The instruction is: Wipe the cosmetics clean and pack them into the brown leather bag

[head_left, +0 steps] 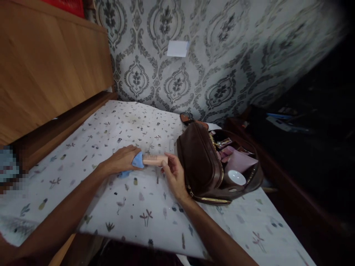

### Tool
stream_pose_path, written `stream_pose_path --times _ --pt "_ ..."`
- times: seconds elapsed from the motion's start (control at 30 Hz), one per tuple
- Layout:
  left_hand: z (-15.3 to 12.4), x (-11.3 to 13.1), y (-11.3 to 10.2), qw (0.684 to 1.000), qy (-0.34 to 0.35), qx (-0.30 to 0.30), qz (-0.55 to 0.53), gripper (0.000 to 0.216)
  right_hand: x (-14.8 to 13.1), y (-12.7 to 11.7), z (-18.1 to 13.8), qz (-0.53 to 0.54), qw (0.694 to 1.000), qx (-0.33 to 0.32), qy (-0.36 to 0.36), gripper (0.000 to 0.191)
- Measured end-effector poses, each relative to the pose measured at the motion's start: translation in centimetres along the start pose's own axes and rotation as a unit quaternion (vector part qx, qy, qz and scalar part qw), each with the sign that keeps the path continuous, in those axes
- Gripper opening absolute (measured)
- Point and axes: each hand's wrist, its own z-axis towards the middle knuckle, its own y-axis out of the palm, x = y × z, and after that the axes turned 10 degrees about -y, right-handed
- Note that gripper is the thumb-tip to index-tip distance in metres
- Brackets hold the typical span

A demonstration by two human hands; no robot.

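Observation:
Between my two hands lies a beige cosmetic tube (154, 160), held level above the patterned table cover, with faint print along its side. My left hand (124, 159) is closed round a light blue cloth (138, 160), which wraps the tube's left end. Part of the cloth also hangs below that palm. My right hand (174, 173) pinches the tube's right end between thumb and fingers. Just right of it stands a brown leather cosmetic bag (196, 155), unzipped, with a pink pouch (240, 160), a white round lid (236, 177) and other small items inside.
A white cover (130, 125) with small plant and flamingo prints spreads over the table. To the left rises a wooden cabinet (55, 70). Patterned wallpaper with a white paper (178, 48) stuck on it is behind. Dark furniture stands at the right.

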Motion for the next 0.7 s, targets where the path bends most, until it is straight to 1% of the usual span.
stream_pose_path --times 0.13,0.23,0.33,0.43,0.5,0.57,0.63,0.7 --pt "0.3 -0.1 0.8 0.998 0.028 0.053 0.013 0.050 0.4 -0.1 0.5 0.046 0.995 0.034 0.081 0.048" --pt "0.4 -0.4 1.5 0.996 0.040 0.082 0.013 0.054 0.9 -0.1 0.7 0.057 0.992 0.038 0.107 0.045" --pt "0.6 -0.9 2.2 0.993 0.035 0.110 0.004 0.053 1.1 -0.1 0.6 0.063 0.992 0.028 0.105 0.045" --pt "0.8 -1.1 2.5 0.989 0.010 0.150 0.000 0.053 0.8 -0.1 0.6 0.067 0.993 0.009 0.094 0.044" --pt "0.7 -0.6 2.4 0.984 0.001 0.180 0.000 0.050 0.5 -0.1 0.6 0.068 0.994 -0.001 0.086 0.042" --pt "0.4 0.5 2.1 0.979 0.013 0.203 -0.004 0.045 0.2 0.0 0.5 0.063 0.995 -0.013 0.073 0.040" --pt "0.1 2.0 2.0 0.978 0.054 0.203 -0.013 0.046 -0.1 0.1 0.3 0.051 0.997 -0.031 0.046 0.039" --pt "-0.2 3.3 1.8 0.984 0.091 0.155 -0.017 0.047 -0.2 0.2 0.0 0.038 0.998 -0.053 0.011 0.036"
